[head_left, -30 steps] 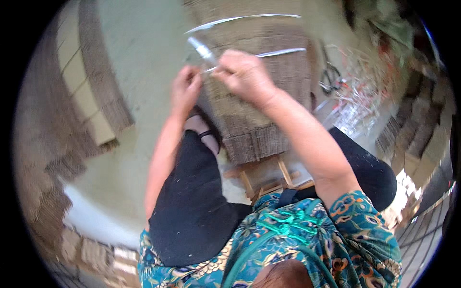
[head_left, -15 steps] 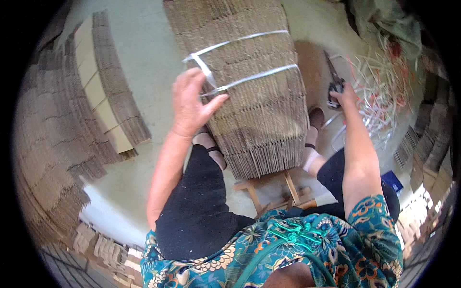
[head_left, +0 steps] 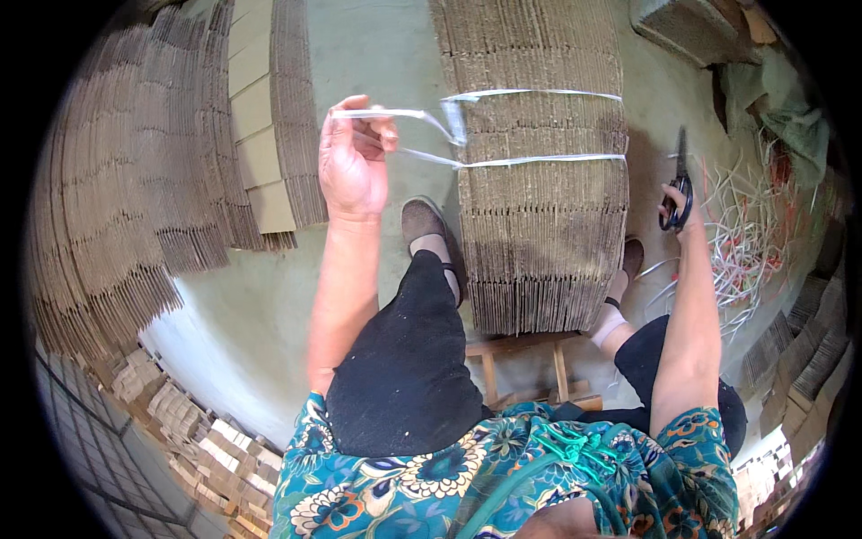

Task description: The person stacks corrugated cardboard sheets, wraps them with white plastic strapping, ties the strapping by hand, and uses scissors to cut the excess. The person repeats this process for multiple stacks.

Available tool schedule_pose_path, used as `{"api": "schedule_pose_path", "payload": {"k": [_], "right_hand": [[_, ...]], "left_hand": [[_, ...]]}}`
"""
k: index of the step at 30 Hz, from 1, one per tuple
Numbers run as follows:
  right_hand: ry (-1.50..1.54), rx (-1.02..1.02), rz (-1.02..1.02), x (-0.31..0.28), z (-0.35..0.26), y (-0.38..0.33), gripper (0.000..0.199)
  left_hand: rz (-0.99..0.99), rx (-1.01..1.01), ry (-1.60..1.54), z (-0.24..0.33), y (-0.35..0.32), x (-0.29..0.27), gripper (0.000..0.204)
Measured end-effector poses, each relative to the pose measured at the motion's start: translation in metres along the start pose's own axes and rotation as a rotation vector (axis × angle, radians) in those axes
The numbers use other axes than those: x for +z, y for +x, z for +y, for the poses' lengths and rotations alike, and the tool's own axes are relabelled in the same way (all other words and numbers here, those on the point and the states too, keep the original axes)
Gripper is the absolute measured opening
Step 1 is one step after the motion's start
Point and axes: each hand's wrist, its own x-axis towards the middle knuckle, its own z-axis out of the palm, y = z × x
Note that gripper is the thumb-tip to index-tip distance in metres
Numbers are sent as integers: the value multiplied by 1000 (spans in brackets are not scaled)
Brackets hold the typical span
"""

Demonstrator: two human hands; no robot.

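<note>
In front of me lies a long bundle of brown corrugated cardboard pieces [head_left: 539, 242], its near end by a low wooden frame. White plastic strapping [head_left: 539, 162] crosses the bundle in two bands. My left hand [head_left: 356, 162] is raised to the left of the bundle, palm toward me, fingers curled round a loose length of that strap, which stretches to the bundle's left edge. My right hand [head_left: 684, 216] is to the right of the bundle, gripping black-handled scissors [head_left: 675, 211], blades pointing away from me.
Rows of stacked cardboard [head_left: 184, 162] stand on the left, one with a pale strip [head_left: 254, 108]. A tangle of white and red strap scraps [head_left: 741, 238] lies on the right, near a green cloth [head_left: 795, 112]. Below the bundle is the wooden frame [head_left: 525, 368], between my legs.
My left hand has moved left from the bundle's edge and pulled the strap out with it. The scissors stay in my right hand. The view has shifted leftward.
</note>
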Motion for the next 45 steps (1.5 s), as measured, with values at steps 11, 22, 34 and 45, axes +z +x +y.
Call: {"api": "schedule_pose_path", "payload": {"k": [11, 22, 34, 45], "right_hand": [[-969, -878, -343, 137, -165, -181, 80], [-1241, -1070, -489, 215, -163, -175, 74], [-1130, -689, 123, -4, -121, -57, 57], [-568, -397, -102, -5, -57, -76, 59]], "left_hand": [[32, 11, -132, 17, -2, -24, 39], [-72, 48, -50, 20, -5, -21, 39], [-148, 55, 75, 45, -18, 8, 37], [-738, -371, 751, 63, -16, 187, 32]]}}
